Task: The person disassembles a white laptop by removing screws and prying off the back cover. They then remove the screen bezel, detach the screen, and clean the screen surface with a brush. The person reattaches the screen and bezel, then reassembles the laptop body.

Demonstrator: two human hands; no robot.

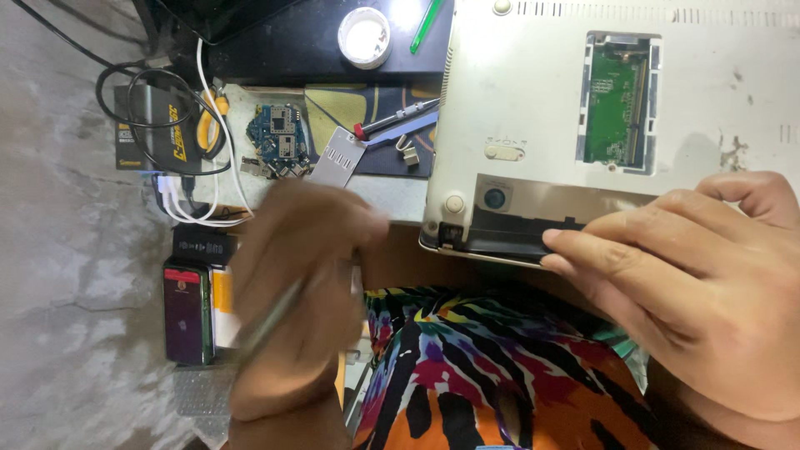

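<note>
A white laptop [533, 100] lies upside down, with an open memory hatch showing a green circuit board [615, 108] and an empty black battery bay [508, 233] along its near edge. My right hand [700, 283] rests on that near edge, its fingertips touching the bay's rim. My left hand [292, 292] is blurred with motion at the left of the laptop, fingers closed around a thin metal tool [271, 321] like a screwdriver. My lap in a colourful patterned cloth [483, 375] is below.
A blue circuit board [279, 142], a soldering iron [392, 121], a small grey metal plate [337, 158], yellow-handled pliers [208, 121], white cables [196, 204], a black box [158, 125], a phone [185, 312], a white round lid [364, 37] and a green pen [427, 25] crowd the left.
</note>
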